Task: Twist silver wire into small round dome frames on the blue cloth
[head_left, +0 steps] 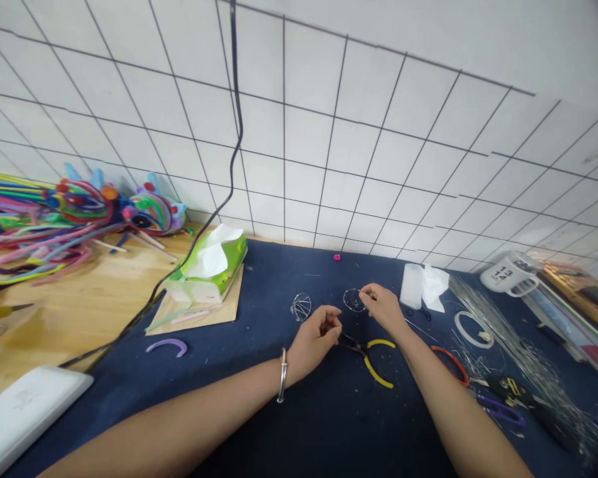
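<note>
My right hand [383, 309] pinches the right edge of a small round wire frame [353, 300] with thumb and fingertips. To its left is my left hand [315, 344], with a silver bangle [282, 375] on the wrist. Its fingers are curled toward the thumb, and whatever may be between them is too small to make out. A second wire frame, dome-shaped [301, 307], lies on the dark blue cloth [274, 279] just beyond the left hand. Pliers with yellow handles [379, 362] rest between my forearms, their jaws pointing toward the left hand.
At left are a green tissue pack [229, 259], a purple curved piece [167, 345], a white device [34, 411] and colourful pipe cleaners [44, 245]. At right lie a wire bundle [508, 338], a white ring [473, 329], red-handled pliers [451, 364] and a mug [503, 273]. A black cable [235, 119] hangs down the tiled wall.
</note>
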Demonstrator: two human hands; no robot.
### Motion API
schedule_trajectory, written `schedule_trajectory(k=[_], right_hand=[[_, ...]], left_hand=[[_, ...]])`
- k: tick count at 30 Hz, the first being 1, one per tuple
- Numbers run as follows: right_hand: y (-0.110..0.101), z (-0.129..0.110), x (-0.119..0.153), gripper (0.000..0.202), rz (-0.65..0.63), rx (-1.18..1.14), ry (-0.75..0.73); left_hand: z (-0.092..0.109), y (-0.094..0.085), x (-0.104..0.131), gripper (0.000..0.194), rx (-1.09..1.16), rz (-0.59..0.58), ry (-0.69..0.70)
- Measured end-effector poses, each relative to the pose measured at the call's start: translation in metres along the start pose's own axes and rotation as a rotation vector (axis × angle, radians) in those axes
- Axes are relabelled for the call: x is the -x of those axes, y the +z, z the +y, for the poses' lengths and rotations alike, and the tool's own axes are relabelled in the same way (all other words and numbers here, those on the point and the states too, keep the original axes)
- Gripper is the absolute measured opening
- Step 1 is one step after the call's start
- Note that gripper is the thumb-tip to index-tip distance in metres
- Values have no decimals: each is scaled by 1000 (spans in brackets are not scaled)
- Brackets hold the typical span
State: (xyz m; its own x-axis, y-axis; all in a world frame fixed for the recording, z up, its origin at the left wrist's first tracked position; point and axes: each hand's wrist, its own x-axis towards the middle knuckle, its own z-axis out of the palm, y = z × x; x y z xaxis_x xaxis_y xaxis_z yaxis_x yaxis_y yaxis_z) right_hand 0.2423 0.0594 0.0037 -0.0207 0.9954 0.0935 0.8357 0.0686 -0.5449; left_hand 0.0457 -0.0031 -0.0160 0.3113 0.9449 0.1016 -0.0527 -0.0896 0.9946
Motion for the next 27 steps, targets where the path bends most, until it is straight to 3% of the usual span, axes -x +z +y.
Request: schedule_trajectory(k=[13, 18, 27], right_hand=[[-3, -2, 2, 22, -56, 31, -18], [-2, -9, 5, 26, -73, 30, -43], [-20, -7, 2, 37, -122, 93, -76]], left_hand=[[-5, 2, 1, 18, -75, -101, -28], [0, 2, 4, 15, -215, -167, 6], [3, 0, 6, 17, -423, -248, 81]])
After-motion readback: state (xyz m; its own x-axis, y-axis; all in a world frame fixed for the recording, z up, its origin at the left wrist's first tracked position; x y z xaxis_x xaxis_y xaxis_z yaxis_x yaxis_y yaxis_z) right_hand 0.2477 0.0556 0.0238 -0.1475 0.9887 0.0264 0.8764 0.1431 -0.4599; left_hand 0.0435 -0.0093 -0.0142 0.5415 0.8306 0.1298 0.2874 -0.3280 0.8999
